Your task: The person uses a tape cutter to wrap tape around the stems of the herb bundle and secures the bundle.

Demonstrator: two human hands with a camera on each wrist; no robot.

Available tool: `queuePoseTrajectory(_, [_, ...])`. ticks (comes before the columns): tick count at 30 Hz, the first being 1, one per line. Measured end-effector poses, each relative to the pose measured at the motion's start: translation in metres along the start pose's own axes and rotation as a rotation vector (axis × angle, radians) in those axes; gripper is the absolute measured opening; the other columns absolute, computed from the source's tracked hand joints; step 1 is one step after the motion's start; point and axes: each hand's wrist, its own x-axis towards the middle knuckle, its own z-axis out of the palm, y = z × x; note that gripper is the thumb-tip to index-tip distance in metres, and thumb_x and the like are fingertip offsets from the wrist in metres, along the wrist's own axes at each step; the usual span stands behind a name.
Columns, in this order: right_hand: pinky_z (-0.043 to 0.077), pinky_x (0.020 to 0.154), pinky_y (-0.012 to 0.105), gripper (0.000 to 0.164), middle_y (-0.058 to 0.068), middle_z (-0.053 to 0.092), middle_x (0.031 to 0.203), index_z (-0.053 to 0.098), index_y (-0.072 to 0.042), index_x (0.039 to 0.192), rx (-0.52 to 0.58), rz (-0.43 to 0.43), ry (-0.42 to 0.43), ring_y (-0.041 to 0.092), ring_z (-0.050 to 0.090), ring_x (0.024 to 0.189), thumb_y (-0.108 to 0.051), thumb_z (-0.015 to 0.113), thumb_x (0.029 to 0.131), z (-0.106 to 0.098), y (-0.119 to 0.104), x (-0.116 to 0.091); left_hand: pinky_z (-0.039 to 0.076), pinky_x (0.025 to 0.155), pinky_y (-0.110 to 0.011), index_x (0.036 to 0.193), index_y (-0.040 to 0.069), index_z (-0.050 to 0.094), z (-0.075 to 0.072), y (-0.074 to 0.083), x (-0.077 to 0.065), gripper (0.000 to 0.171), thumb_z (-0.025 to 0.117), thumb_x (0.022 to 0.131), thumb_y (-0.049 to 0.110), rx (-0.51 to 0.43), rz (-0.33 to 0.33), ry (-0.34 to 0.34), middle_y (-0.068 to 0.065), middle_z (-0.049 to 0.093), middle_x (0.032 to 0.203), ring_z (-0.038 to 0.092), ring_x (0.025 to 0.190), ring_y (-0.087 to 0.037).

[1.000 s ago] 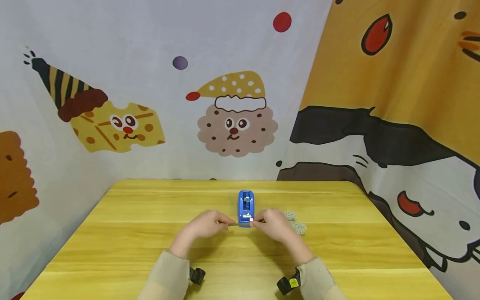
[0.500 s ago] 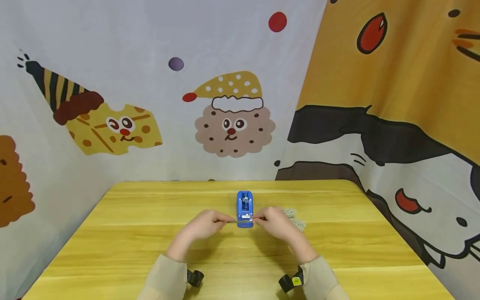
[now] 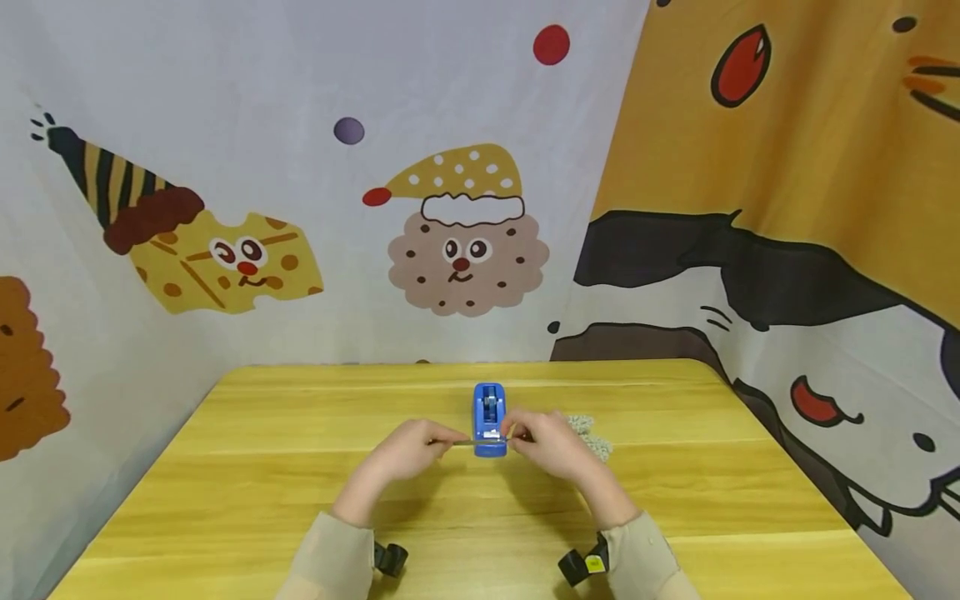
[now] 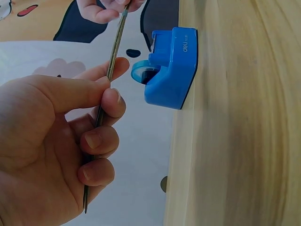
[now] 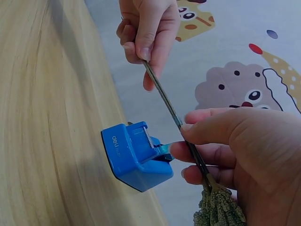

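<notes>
A thin bundle of dark stems (image 4: 115, 47) runs between my two hands, with bumpy grey-green plant heads (image 5: 218, 207) at its right end. My left hand (image 3: 408, 448) grips the bare stem end, its other fingers curled around it. Close to the heads, my right hand (image 3: 551, 443) pinches the stems between thumb and fingers. A short shiny band, like clear tape (image 5: 177, 120), shows on the stems beside the right fingertips. Just beyond the stems, a blue tape dispenser (image 4: 171, 70) stands on the table; the stems cross in front of its near end in the head view.
The wooden table (image 3: 300, 400) extends to both sides of the hands. Behind it hangs a white cloth (image 3: 300, 67) printed with cartoon figures, and an orange printed part covers the right. Black wrist cameras (image 3: 392, 558) sit under both sleeves.
The small whitish piece at my right fingertips a second ago now lies against the stems. My right fingers have shifted slightly upward; the left hand keeps its grip. The head view has drifted slightly.
</notes>
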Motion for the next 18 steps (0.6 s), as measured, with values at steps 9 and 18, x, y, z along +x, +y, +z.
queuePoseTrajectory(9, [0.036, 0.085, 0.047, 0.016, -0.016, 0.062, 0.075, 0.073, -0.020, 0.098, -0.087, 0.008, -0.015, 0.002, 0.052, 0.064, -0.012, 0.074, 0.084, 0.0036, -0.0011, -0.0005, 0.032, 0.042, -0.022, 0.120, 0.014, 0.071, 0.0004, -0.0001, -0.0008, 0.029, 0.052, 0.100, 0.008, 0.002, -0.003, -0.001, -0.009, 0.068, 0.099, 0.032, 0.045, -0.008])
queuePoseTrajectory(18, [0.031, 0.078, 0.039, 0.017, -0.017, 0.058, 0.069, 0.069, -0.018, 0.087, -0.211, 0.021, 0.013, 0.005, 0.050, 0.063, -0.011, 0.079, 0.076, 0.0095, -0.0032, 0.0015, 0.032, 0.042, -0.022, 0.121, 0.012, 0.070, -0.0011, 0.0056, -0.0032, 0.029, 0.051, 0.100, 0.007, -0.018, 0.010, -0.012, -0.011, 0.069, 0.106, 0.032, 0.044, -0.008])
